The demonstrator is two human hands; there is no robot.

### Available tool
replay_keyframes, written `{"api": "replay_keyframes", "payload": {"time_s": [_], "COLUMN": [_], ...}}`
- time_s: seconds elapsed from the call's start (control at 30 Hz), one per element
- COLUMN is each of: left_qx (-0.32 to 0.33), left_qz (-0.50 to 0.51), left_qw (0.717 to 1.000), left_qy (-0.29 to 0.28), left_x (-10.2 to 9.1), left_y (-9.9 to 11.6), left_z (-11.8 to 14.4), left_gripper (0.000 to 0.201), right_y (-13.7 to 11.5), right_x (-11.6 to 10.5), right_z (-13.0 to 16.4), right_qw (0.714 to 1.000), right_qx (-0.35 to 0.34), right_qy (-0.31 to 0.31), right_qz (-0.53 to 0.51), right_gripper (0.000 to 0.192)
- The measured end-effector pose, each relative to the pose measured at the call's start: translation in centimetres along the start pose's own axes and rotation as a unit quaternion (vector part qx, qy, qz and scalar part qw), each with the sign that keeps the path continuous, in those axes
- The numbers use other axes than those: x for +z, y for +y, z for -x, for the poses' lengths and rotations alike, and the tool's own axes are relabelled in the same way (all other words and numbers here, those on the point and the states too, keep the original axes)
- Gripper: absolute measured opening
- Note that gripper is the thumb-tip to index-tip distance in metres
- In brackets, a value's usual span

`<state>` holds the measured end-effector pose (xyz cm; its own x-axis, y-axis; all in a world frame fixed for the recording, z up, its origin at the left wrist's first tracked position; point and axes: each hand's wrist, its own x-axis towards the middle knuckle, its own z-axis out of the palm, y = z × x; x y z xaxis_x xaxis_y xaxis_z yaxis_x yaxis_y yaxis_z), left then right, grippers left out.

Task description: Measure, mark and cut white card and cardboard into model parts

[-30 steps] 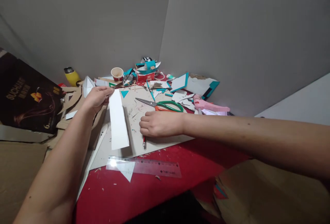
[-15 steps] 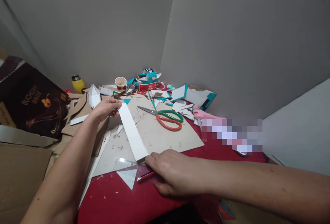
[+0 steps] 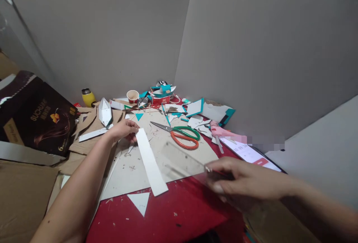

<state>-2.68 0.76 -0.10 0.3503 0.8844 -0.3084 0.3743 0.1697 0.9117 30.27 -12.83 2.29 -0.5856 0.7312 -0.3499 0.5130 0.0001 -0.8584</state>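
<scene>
My left hand (image 3: 127,130) pinches the far end of a long white card strip (image 3: 151,164), which slants toward me over the board's front edge. My right hand (image 3: 237,179) is to the right, raised and blurred, closed around a dark pencil (image 3: 219,174) with a silvery end. A clear plastic ruler (image 3: 184,159), smeared by motion, sticks out leftward from the same hand. Scissors (image 3: 184,136) with one green and one orange handle lie on the pale board (image 3: 125,183). A white card triangle (image 3: 140,201) rests on the red tabletop below the strip.
Card scraps and a paper cup (image 3: 132,95) crowd the back. A yellow bottle (image 3: 88,97) stands at the back left, near a dark printed box (image 3: 39,116). A phone (image 3: 248,153) lies at right beside a pink object (image 3: 223,133). Grey walls meet behind.
My right hand has left the strip's near end and moved right, carrying the pencil and the clear ruler. The strip, still in my left hand, sits slightly lower in view.
</scene>
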Motion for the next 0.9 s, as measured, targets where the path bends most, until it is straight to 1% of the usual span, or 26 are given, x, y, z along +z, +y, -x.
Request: {"api": "replay_keyframes", "payload": {"time_s": [0.03, 0.07, 0.17, 0.2, 0.27, 0.33, 0.4, 0.5, 0.57, 0.63, 0.73, 0.83, 0.9], "left_qx": [-0.009, -0.018, -0.04, -0.044, -0.05, -0.052, -0.051, -0.044, -0.041, -0.038, -0.029, -0.017, -0.01], "left_qz": [-0.008, -0.016, -0.042, -0.049, -0.06, -0.064, -0.059, -0.037, -0.015, 0.008, 0.044, 0.086, 0.113], "left_qw": [1.0, 0.999, 0.997, 0.996, 0.996, 0.997, 0.996, 0.993, 0.992, 0.993, 0.996, 0.996, 0.994], "left_qy": [-0.014, -0.028, -0.052, -0.053, -0.04, -0.008, 0.038, 0.101, 0.119, 0.114, 0.072, 0.024, 0.002], "left_x": [0.4, 0.8, 1.6, 1.8, 1.8, 1.6, 1.2, 0.8, 0.8, 1.1, 2.0, 3.0, 3.5], "left_y": [-0.1, -0.3, -0.5, -0.6, -0.8, -0.9, -1.1, -1.3, -1.4, -1.2, -0.8, -0.2, 0.2], "left_z": [-0.2, -0.3, -0.6, -0.7, -1.0, -1.3, -1.7, -2.1, -2.3, -2.2, -1.9, -1.4, -1.2], "left_gripper": [0.009, 0.01, 0.013, 0.014, 0.016, 0.019, 0.024, 0.029, 0.029, 0.031, 0.04, 0.039, 0.037], "right_y": [-0.3, -0.7, -1.7, -1.9, -2.1, -2.0, -1.9, -1.4, -0.9, -0.3, 0.1, -0.1, -0.3], "right_x": [0.1, 0.2, 0.8, 1.1, 1.5, 1.7, 1.9, 2.2, 2.4, 2.6, 2.8, 3.0, 3.2], "right_z": [-0.6, -1.5, -4.5, -5.6, -7.8, -9.6, -11.0, -12.4, -12.9, -13.1, -13.0, -12.5, -12.3], "right_qw": [0.999, 0.998, 0.988, 0.979, 0.962, 0.955, 0.957, 0.961, 0.954, 0.943, 0.933, 0.931, 0.934], "right_qx": [-0.007, -0.021, -0.04, -0.031, -0.025, -0.016, -0.005, 0.005, 0.0, 0.001, 0.021, 0.04, 0.041], "right_qy": [-0.012, -0.003, 0.079, 0.111, 0.138, 0.127, 0.106, 0.067, 0.05, 0.045, 0.04, 0.054, 0.053], "right_qz": [-0.038, -0.064, -0.128, -0.166, -0.234, -0.269, -0.271, -0.269, -0.296, -0.331, -0.356, -0.359, -0.351], "right_gripper": [0.036, 0.036, 0.029, 0.027, 0.025, 0.028, 0.034, 0.04, 0.044, 0.048, 0.054, 0.064, 0.065]}}
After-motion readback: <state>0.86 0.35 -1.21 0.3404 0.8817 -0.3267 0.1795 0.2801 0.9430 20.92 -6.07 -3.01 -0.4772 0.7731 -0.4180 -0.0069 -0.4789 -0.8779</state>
